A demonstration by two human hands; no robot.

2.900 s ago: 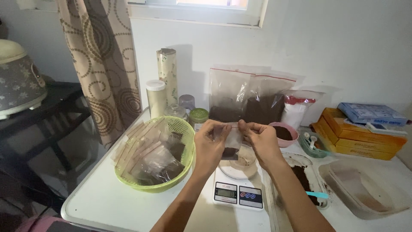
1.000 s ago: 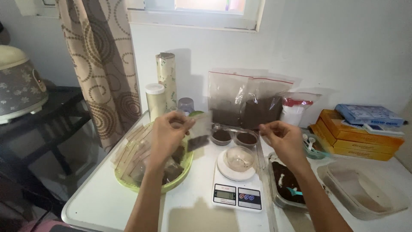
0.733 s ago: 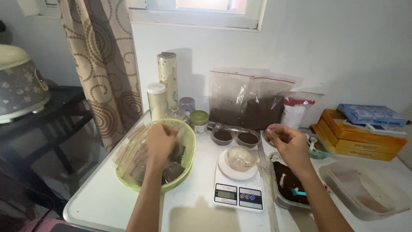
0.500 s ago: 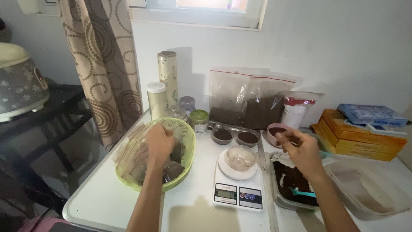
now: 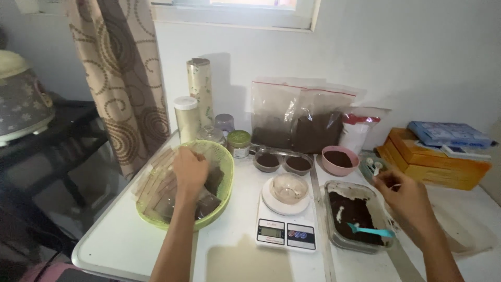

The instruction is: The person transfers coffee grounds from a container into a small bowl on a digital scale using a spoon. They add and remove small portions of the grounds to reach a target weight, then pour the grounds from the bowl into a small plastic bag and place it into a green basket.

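Note:
My left hand [image 5: 190, 170] reaches down into a green mesh basket [image 5: 225, 198], resting on several small clear bags of dark powder [image 5: 162, 196]; its fingertips are hidden. My right hand [image 5: 408, 201] hovers with fingers curled just right of a clear container of dark powder [image 5: 355, 215], where a teal spoon [image 5: 369, 230] lies. Between my hands stands a white digital scale [image 5: 285, 233] with a small clear bowl [image 5: 288, 188] on it.
Two large bags of dark powder [image 5: 300, 122] lean on the wall. In front of them are two small cups [image 5: 283, 161] and a pink bowl [image 5: 339, 159]. Jars [image 5: 186, 117] stand behind the basket, orange boxes [image 5: 433, 163] at right, a curtain [image 5: 122, 78] at left.
My left hand carried a small filled bag from over the scale into the basket and stays there. My right hand moved right and down, beside the powder container.

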